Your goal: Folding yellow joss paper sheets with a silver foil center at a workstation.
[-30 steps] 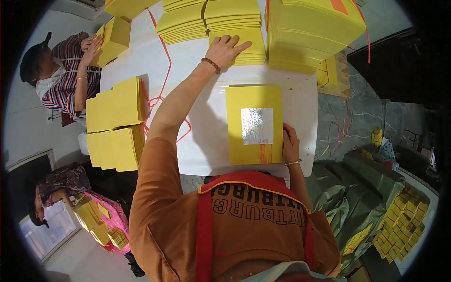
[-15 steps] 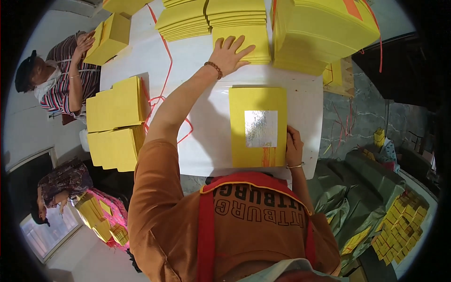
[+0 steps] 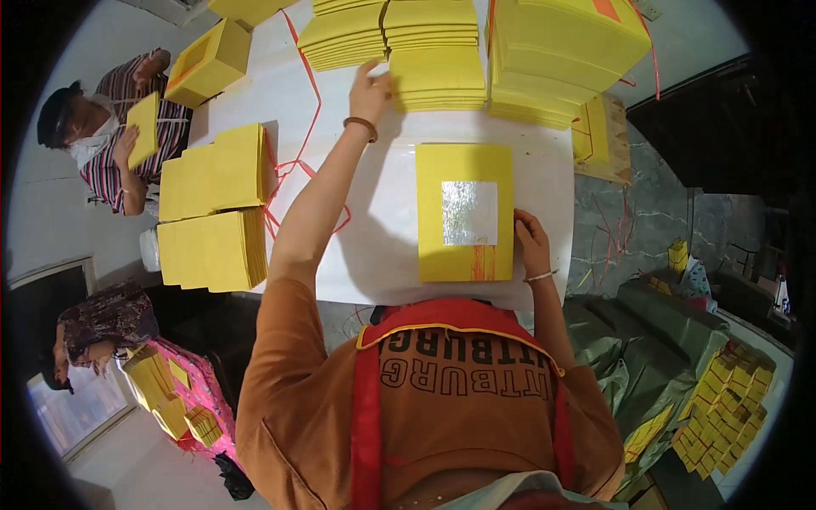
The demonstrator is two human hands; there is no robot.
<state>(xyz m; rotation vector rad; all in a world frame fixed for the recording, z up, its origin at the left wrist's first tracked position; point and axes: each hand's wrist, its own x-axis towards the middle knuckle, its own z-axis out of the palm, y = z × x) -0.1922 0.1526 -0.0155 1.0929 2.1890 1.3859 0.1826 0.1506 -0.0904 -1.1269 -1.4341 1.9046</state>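
Two Edges, One Flat Face: Handling and Grip Points

Position: The front paper pile [image 3: 463, 161] lies flat on the white table [image 3: 382, 246], directly left of the right fingertips and, from the left fingers, nearer the body and to the right. Its depth cannot be read from above.

Finger state: The right hand [image 3: 532, 244] has its fingers curled close together at the pile's right edge; whether they pinch the paper or only rest against it cannot be told. The left hand [image 3: 371, 93] has its fingers loosely parted, with no object visible between them. The rear paper stack [image 3: 438, 76] is just right of those fingers; contact cannot be confirmed.

Handling: Single sheets should be light and flexible, prone to creasing at corners; a full pile should be heavier and stiffer, with layers liable to slide. The silver square [image 3: 469, 212], left of the right fingers, looks smooth and may scuff or feel slippery.

Grip: Take hold at the plain yellow side edges, thumb above, fingers below. Avoid pressing on the silver area.
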